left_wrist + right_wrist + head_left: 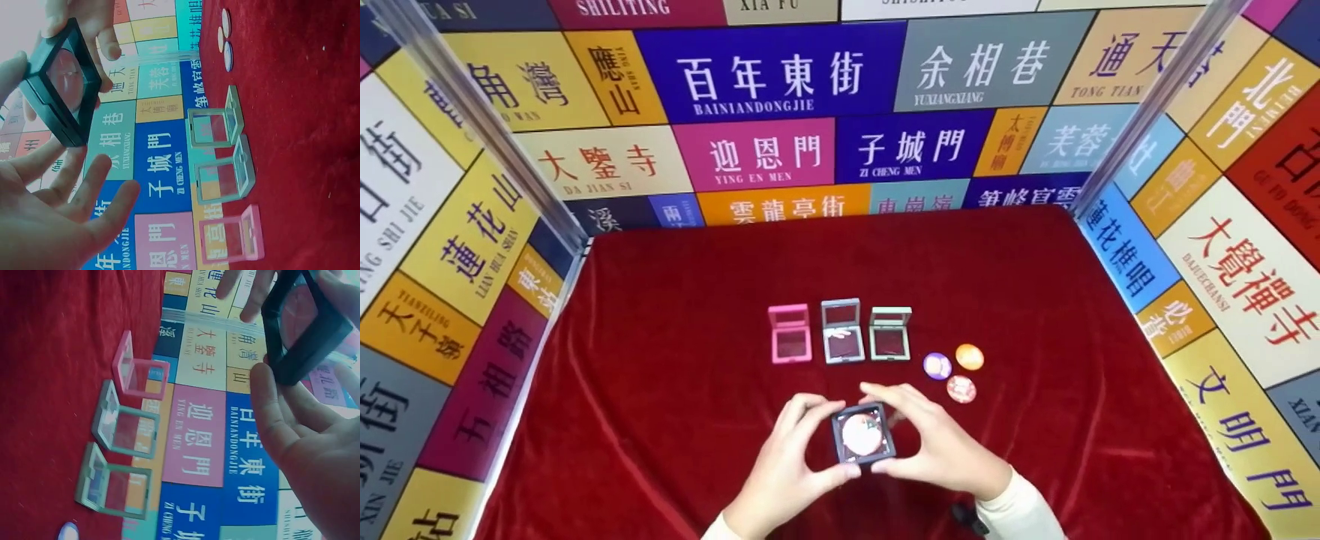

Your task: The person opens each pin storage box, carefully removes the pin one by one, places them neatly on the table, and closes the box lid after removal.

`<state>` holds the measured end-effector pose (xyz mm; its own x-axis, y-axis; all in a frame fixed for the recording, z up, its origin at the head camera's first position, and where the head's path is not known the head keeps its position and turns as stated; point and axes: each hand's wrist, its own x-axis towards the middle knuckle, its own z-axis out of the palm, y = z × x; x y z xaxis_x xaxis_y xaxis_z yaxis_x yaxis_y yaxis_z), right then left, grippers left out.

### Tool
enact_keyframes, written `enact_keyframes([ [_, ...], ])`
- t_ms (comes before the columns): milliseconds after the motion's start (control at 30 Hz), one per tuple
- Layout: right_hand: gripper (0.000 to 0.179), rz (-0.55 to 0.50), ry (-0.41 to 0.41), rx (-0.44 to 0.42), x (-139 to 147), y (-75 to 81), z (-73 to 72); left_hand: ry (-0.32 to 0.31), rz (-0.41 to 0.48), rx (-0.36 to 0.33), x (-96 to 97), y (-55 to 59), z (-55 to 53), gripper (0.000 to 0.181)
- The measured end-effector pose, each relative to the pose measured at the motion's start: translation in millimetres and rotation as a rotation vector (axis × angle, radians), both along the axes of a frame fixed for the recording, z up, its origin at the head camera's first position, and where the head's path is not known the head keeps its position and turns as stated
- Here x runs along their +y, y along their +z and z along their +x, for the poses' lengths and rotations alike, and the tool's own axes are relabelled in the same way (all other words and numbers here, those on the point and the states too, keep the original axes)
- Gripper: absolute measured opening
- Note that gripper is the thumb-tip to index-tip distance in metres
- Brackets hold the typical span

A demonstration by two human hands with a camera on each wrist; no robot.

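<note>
In the head view, a black square display case (837,444) is held up near the front of the red cloth. A round, pale pink disc (862,433) shows in its clear window. My left hand (787,454) grips the case's left side, with the thumb at the near corner. From the other side, my right hand (941,446) holds it by thumb and fingers. The left wrist view shows the black frame (45,107) tilted between both hands, with its frame halves together. In the right wrist view, the right fingers (270,394) touch the frame's edge.
Beyond the hands stand three opened cases: pink (792,361), grey (844,360) and green (891,358). Right of them lie a purple disc (937,366), an orange disc (970,357) and a red disc (961,389). Sign-covered panels (769,71) with metal corner posts surround the red cloth (675,300).
</note>
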<state>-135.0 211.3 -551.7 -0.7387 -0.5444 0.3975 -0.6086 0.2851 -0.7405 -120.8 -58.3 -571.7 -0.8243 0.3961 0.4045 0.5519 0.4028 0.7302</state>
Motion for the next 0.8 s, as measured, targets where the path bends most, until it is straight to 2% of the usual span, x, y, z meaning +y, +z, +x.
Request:
enact_keyframes([
  [100, 0.098, -0.075, 0.010, -0.050, -1, -5.2, -1.1, -0.009, -0.026, 0.010, -0.1, 2.8, -3.4, 0.084],
  [233, 0.099, -0.188, 0.056, -0.108, 4, -10.3, -0.3, -0.053, -0.018, -0.007, 3.6, 4.9, -5.9, 0.075],
  [333, 0.081, -0.357, 0.055, -0.189, 5, -15.0, 2.1, -0.066, 0.011, -0.016, 7.3, 5.4, -6.7, 0.072],
  [400, 0.062, -0.464, 0.025, -0.286, 2, -18.3, 4.6, -0.061, 0.027, -0.012, 10.1, 6.1, -7.5, 0.072],
  [467, 0.047, -0.576, 0.039, -0.435, -4, -22.6, 8.5, -0.057, 0.028, 0.006, 13.0, 6.1, -8.8, 0.072],
  [567, 0.050, -0.757, 0.152, -0.714, -15, -29.8, 16.9, -0.078, 0.018, 0.014, 18.7, 5.6, -10.9, 0.073],
  [633, 0.055, -0.890, 0.244, -0.865, -22, -35.5, 22.2, -0.092, 0.008, 0.005, 22.6, 4.4, -11.6, 0.073],
  [700, 0.058, -1.002, 0.274, -0.947, -29, -40.1, 25.7, -0.091, -0.010, -0.006, 27.4, 3.5, -11.7, 0.075],
  [800, 0.058, -1.067, 0.216, -0.963, -41, -43.6, 28.5, -0.071, -0.068, 0.021, 37.2, 2.3, -11.1, 0.080],
])
